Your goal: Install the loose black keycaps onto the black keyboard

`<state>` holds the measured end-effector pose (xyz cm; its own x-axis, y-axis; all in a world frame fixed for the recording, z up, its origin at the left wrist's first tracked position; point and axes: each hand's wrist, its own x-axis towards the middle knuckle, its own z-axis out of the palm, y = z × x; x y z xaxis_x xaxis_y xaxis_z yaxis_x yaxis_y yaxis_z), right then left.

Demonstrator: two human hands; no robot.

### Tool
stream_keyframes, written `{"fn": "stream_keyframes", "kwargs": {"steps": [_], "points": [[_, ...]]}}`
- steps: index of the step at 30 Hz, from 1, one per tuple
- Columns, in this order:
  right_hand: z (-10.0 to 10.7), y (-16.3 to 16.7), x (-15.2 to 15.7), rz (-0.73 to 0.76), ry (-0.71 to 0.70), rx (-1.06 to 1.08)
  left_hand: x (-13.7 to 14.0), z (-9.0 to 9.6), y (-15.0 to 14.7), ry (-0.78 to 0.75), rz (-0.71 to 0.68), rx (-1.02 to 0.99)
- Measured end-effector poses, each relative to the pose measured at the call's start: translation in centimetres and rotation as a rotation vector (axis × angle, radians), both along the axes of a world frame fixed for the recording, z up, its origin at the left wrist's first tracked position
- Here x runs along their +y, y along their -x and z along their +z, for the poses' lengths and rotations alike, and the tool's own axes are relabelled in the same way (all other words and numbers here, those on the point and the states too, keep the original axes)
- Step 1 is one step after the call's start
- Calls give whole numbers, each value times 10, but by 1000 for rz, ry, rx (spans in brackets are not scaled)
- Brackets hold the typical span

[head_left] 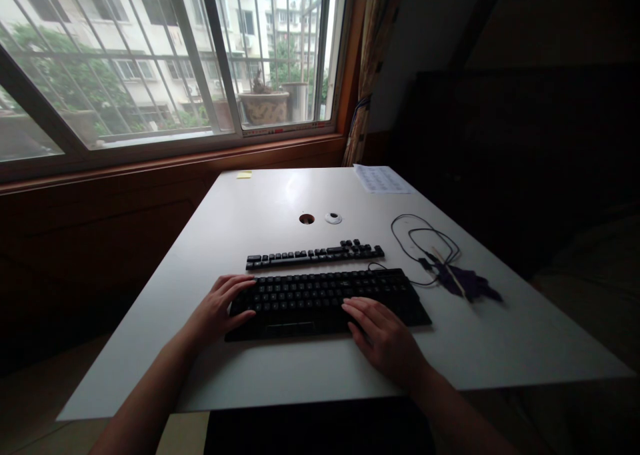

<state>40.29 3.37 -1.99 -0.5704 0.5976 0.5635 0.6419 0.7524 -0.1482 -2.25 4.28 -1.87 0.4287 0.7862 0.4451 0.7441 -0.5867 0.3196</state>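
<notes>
A black computer keyboard (300, 302) lies on the white table in front of me. My left hand (220, 308) rests over its left end, fingers stretched toward the upper left keys and thumb spread apart near the lower ones. On the right-hand half, my right hand (380, 332) has its outstretched fingertips touching the lower keys, with the thumb a little apart below. Just behind the keyboard, loose black keycaps (315, 258) are lined up in rows. Any small thing under my right fingertips is hidden.
A coiled black cable (435, 232) and a dark purple cloth (465, 282) with a thin stick (453, 275) lie to the right. Printed paper (383, 179), a yellow note (244, 174), a round hole (307, 219) and its white cover (333, 218) are farther back on the table (150, 348).
</notes>
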Motion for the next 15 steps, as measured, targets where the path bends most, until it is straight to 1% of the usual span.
{"fn": "stream_keyframes", "kwargs": {"steps": [4,15], "points": [[0,-1,1,1,15,5,0,-1,0,1,-4,1],[-4,-2,2,-7,-15,-15,0,0,0,0,-14,5]]}}
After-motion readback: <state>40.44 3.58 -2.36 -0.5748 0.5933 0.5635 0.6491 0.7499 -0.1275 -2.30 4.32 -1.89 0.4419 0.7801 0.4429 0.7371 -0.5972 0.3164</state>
